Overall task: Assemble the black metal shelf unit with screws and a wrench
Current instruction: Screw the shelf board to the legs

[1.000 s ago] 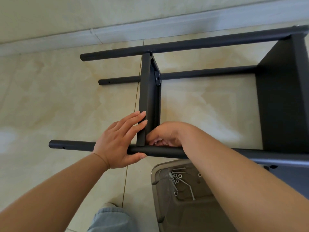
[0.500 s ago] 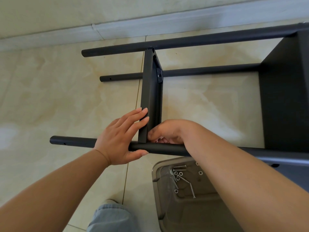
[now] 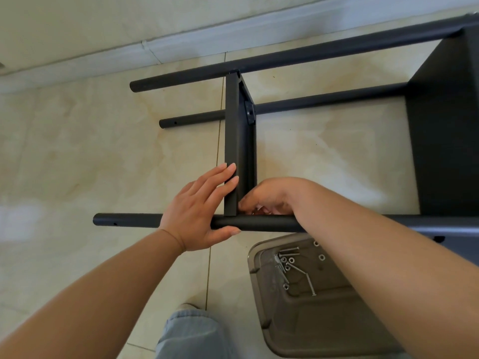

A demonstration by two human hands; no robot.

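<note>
Nearest me, a translucent grey plastic tray (image 3: 261, 257) on the pale tiled floor (image 3: 77, 156) holds loose silver screws (image 3: 290, 255). Just beyond it my left hand (image 3: 199, 211) lies with straight fingers against the narrow black metal shelf panel (image 3: 237, 141), thumb under the near black round metal pole (image 3: 259, 224), steadying the joint. My right hand (image 3: 269, 196) is curled at that corner; I cannot tell whether it pinches a screw. I judge I am fastening this shelf to the near pole. Next calls for seating a screw squarely, then the wrench. Farther off, two more black poles (image 3: 311, 57) reach the wall.
</note>
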